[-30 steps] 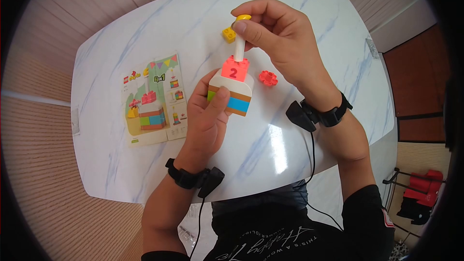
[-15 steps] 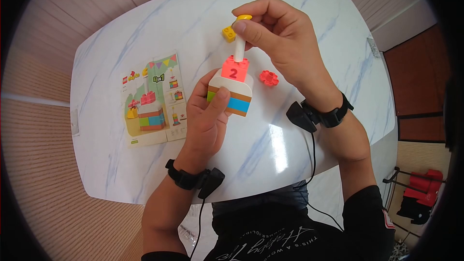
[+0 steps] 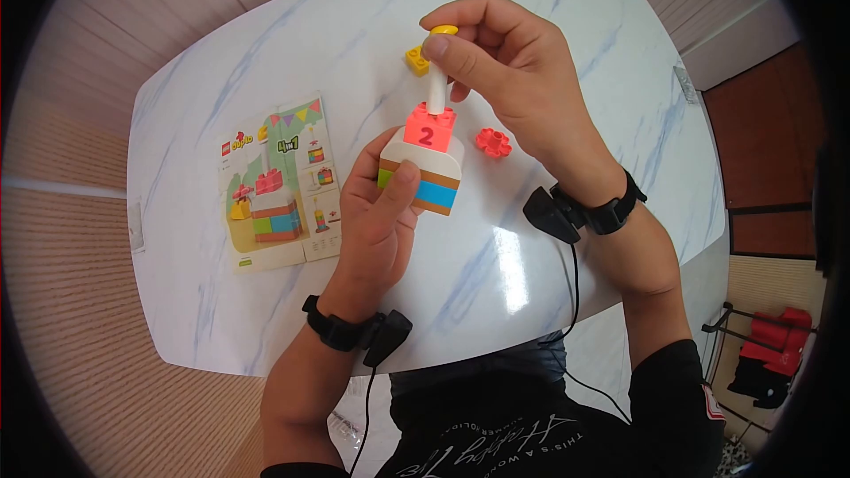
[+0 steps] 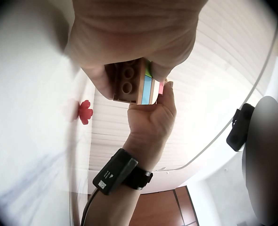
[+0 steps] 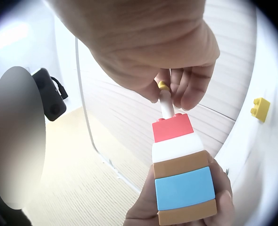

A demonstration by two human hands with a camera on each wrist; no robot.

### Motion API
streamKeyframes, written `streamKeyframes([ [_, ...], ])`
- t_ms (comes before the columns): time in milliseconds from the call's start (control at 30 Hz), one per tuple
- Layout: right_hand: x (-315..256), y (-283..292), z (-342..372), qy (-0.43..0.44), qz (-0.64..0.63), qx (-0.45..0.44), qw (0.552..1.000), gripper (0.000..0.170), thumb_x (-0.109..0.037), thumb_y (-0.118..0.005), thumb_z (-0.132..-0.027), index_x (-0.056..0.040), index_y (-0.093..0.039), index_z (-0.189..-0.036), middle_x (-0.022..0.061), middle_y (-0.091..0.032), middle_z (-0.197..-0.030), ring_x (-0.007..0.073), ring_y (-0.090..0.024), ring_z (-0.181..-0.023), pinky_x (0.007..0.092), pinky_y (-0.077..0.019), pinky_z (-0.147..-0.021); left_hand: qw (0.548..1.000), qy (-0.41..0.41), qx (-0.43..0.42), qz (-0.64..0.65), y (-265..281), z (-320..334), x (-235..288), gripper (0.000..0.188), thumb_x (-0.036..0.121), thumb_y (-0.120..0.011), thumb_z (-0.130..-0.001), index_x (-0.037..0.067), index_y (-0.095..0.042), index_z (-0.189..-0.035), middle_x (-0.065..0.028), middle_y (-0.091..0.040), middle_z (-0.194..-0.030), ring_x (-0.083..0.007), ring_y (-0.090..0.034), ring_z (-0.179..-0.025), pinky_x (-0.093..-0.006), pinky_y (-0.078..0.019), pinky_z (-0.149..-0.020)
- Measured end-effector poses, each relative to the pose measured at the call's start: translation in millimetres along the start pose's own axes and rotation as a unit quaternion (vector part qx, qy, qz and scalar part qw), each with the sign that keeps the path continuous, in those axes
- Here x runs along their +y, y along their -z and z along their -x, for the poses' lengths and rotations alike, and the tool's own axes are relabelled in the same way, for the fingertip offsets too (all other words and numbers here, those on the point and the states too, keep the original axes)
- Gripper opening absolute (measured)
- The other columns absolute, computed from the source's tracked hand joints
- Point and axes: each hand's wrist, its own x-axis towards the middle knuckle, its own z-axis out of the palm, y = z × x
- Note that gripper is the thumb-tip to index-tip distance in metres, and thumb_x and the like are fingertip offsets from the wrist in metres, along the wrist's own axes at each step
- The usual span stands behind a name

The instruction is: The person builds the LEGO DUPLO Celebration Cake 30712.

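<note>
My left hand (image 3: pixel 381 226) grips a cake-like stack of toy building bricks, thumb across its front. The stack has brown layers, green and light blue (image 5: pixel 185 188) bricks, a rounded white brick (image 3: pixel 425 156) and a red brick with a "2" (image 3: pixel 428 133) on top. Between thumb and fingers, my right hand (image 3: pixel 518 62) pinches a white candle piece (image 3: pixel 438 93) near its yellow tip (image 3: pixel 444 29). The candle stands upright, its lower end right at the red brick's studs. In the left wrist view, the hollow brown underside (image 4: pixel 127 81) of the stack shows.
A red flower piece (image 3: pixel 493 143) lies on the marbled white table (image 3: pixel 584 159), right of the stack. Behind the candle is a yellow brick (image 3: pixel 416 60), partly covered in the head view. An instruction booklet (image 3: pixel 282 186) lies to the left. Cables hang from both wrist cameras.
</note>
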Motion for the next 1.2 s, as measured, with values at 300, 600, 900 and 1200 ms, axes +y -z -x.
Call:
streamKeyframes([
  [300, -0.4, -0.6, 0.4, 0.005, -0.01, -0.001, 1.0, 0.019, -0.012, -0.072, -0.091, 0.0007, -0.069, -0.105, 0.0032, -0.069, -0.08, 0.0071, -0.063, -0.071, 0.0231, -0.0547, -0.063, 1.0, -0.012, -0.008, -0.001, 0.5, -0.7, 0.6, 0.045, 0.016, -0.051, -0.103, 0.001, -0.04, -0.145, -0.0117, -0.053, -0.14, -0.0212, -0.054, -0.129, -0.0396, -0.0445, -0.109],
  [600, 0.5, -0.4, -0.2, 0.011, -0.009, 0.003, 1.0, 0.019, -0.011, -0.071, -0.091, 0.0011, -0.068, -0.105, 0.0028, -0.068, -0.081, 0.007, -0.063, -0.072, 0.0234, -0.0553, -0.066, 1.0, -0.016, 0.0, -0.006, 2.3, -2.8, 0.9, 0.041, 0.018, -0.051, -0.104, 0.001, -0.044, -0.141, -0.011, -0.058, -0.134, -0.0218, -0.059, -0.122, -0.0409, -0.0495, -0.102],
  [900, 1.2, -0.6, 0.8, 0.023, 0.007, 0.002, 1.0, 0.019, -0.011, -0.071, -0.09, 0.0016, -0.068, -0.104, 0.0027, -0.068, -0.079, 0.0069, -0.063, -0.07, 0.023, -0.0549, -0.065, 1.0, -0.019, 0.002, 0.005, 5.1, -2.3, -1.5, 0.039, 0.018, -0.051, -0.103, 0.002, -0.045, -0.139, -0.0107, -0.059, -0.133, -0.0218, -0.06, -0.12, -0.0404, -0.0504, -0.099],
  [1200, 4.2, 0.3, 0.5, 0.017, 0.023, 0.003, 1.0, 0.02, -0.012, -0.074, -0.088, 0.0014, -0.068, -0.101, 0.0001, -0.064, -0.076, 0.0039, -0.059, -0.066, 0.02, -0.0455, -0.056, 1.0, -0.011, -0.001, -0.009, 2.9, -1.1, -1.6, 0.043, 0.018, -0.052, -0.103, 0.001, -0.042, -0.142, -0.0113, -0.056, -0.136, -0.0219, -0.057, -0.125, -0.0402, -0.0484, -0.104],
])
